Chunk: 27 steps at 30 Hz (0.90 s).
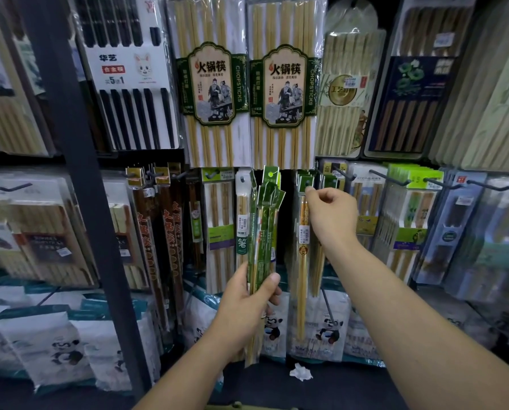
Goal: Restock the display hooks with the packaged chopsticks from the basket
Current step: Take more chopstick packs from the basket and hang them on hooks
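Restocking at the lower row of the display rack point(78, 161), near its middle. The left hand point(248, 303) grips a bundle of packaged chopsticks point(265, 220) around its lower half, thumb across the front; the green headers fan apart at the top. The right hand point(331, 216), fingers curled, pinches the header of a hanging pack point(303, 247) at its hook point(307, 183), just beside the bundle. The basket cannot be identified. Judged from the frame, each pack is light, long and narrow. The sticks make it stiff lengthwise, while the glossy film sleeve is probably slippery, so packs may slide against one another. The best hold appears to be the card header beside its punched hole, one pack at a time, the bundle kept clamped below.
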{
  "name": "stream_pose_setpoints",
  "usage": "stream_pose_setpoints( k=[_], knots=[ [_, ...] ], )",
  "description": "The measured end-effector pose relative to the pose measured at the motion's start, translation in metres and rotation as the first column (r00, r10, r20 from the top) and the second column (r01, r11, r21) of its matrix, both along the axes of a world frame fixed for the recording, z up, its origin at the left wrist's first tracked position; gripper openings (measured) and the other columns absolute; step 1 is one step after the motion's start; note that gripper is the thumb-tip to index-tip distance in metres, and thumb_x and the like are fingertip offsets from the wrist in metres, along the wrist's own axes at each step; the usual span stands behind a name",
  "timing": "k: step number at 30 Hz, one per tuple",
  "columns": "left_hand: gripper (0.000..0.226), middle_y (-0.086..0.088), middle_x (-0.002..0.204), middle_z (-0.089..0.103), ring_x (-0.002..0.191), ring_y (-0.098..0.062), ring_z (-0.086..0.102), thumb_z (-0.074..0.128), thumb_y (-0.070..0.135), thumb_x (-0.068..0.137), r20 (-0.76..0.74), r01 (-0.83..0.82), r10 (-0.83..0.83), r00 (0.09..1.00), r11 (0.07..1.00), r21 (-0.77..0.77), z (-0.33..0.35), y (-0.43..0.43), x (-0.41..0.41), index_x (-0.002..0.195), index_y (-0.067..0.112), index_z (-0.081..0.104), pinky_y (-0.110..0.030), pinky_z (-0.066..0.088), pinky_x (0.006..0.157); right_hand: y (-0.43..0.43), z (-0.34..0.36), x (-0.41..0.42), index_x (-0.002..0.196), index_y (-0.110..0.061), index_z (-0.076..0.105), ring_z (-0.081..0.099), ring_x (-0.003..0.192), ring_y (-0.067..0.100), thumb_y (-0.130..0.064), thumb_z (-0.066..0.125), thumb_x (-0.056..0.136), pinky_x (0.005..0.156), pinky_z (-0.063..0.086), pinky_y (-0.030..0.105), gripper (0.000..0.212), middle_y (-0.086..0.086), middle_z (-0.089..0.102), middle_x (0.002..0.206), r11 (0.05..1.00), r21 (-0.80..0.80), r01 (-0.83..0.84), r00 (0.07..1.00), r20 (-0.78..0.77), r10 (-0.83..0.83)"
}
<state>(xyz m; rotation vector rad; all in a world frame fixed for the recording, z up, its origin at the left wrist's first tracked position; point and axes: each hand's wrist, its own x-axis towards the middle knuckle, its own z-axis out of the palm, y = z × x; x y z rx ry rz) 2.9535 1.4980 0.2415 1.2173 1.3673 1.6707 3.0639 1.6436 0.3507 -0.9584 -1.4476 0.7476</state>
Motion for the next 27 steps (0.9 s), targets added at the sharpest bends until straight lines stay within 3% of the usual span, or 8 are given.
stream_pose_setpoints(
  k=[5,8,11,13,18,20,24,27],
  knots=[
    [0.014,0.005,0.085,0.071,0.076,-0.012,0.069,0.070,0.036,0.095,-0.032,-0.024,0.024,0.999,1.000,-0.005,-0.002,0.001,0.000,0.108,0.033,0.066,-0.021,0.056,0.064,-0.006,-0.002,0.008,0.067,-0.018,0.065,0.068,0.062,0.016,-0.047,0.061,0.097,0.069,0.058,0.037,0.042,-0.001,0.067,0.060,0.996,0.058,0.070,0.988,0.134,-0.077],
    [0.038,0.007,0.081,0.071,0.075,-0.015,0.070,0.073,0.051,0.085,-0.029,0.022,-0.023,0.999,0.999,-0.025,-0.003,0.001,-0.001,0.118,0.033,0.063,-0.040,0.061,0.070,-0.015,-0.007,0.016,0.075,-0.023,0.068,0.071,0.067,0.019,-0.050,0.063,0.095,0.071,0.060,0.045,0.034,-0.002,0.070,0.069,0.997,0.041,0.067,0.990,0.118,-0.071],
    [0.059,0.000,0.079,0.072,0.073,-0.020,0.071,0.075,0.053,0.081,0.015,0.062,-0.061,0.998,0.997,-0.041,-0.003,0.001,0.001,0.128,0.023,0.056,-0.053,0.062,0.076,-0.025,-0.013,0.024,0.078,-0.025,0.070,0.071,0.068,0.017,-0.045,0.063,0.096,0.070,0.060,0.039,0.027,-0.004,0.072,0.074,0.998,0.069,0.001,0.997,0.072,-0.006],
    [0.068,-0.003,0.080,0.072,0.074,-0.021,0.071,0.077,0.049,0.079,0.052,0.084,-0.082,0.995,0.996,-0.041,-0.001,0.003,0.004,0.132,0.015,0.052,-0.045,0.063,0.070,-0.034,-0.016,0.027,0.084,-0.025,0.073,0.068,0.060,0.011,-0.039,0.061,0.099,0.060,0.055,0.021,0.024,-0.006,0.073,0.074,0.985,0.064,-0.162,0.987,0.006,0.162],
    [0.020,0.001,0.082,0.071,0.072,-0.022,0.068,0.076,0.028,0.089,0.086,0.135,-0.137,0.987,0.990,0.030,0.004,0.006,0.016,0.105,0.036,0.067,-0.034,0.060,0.062,-0.049,-0.013,0.030,0.078,-0.028,0.074,0.056,0.049,0.008,-0.031,0.060,0.102,0.045,0.040,0.012,0.029,-0.008,0.063,0.060,0.925,-0.001,-0.379,0.915,-0.147,0.375],
    [0.021,0.003,0.082,0.072,0.072,-0.022,0.067,0.075,0.023,0.092,0.101,0.147,-0.150,0.984,0.989,0.035,0.005,0.008,0.018,0.106,0.035,0.066,-0.034,0.060,0.062,-0.050,-0.012,0.033,0.073,-0.032,0.075,0.056,0.052,0.009,-0.031,0.056,0.104,0.045,0.039,0.014,0.036,-0.008,0.063,0.065,0.899,-0.001,-0.437,0.878,-0.218,0.427],
    [0.020,0.001,0.081,0.072,0.074,-0.021,0.070,0.070,0.020,0.096,0.069,0.156,-0.159,0.985,0.987,0.039,0.006,0.008,0.023,0.099,0.040,0.069,-0.035,0.061,0.064,-0.050,-0.014,0.036,0.082,-0.033,0.075,0.057,0.059,0.008,-0.028,0.064,0.100,0.052,0.043,0.015,0.022,-0.006,0.060,0.064,0.901,0.051,-0.431,0.893,-0.122,0.434],
    [0.023,0.009,0.104,0.075,0.095,-0.008,0.072,0.068,0.028,0.097,0.007,0.097,-0.097,0.995,0.995,0.032,0.006,0.006,0.025,0.105,0.049,0.067,-0.021,0.059,0.074,-0.042,-0.010,0.037,0.075,-0.032,0.073,0.054,0.057,0.007,-0.025,0.063,0.100,0.051,0.042,0.016,0.028,-0.008,0.057,0.062,0.935,0.024,-0.355,0.918,-0.181,0.353]
  ],
)
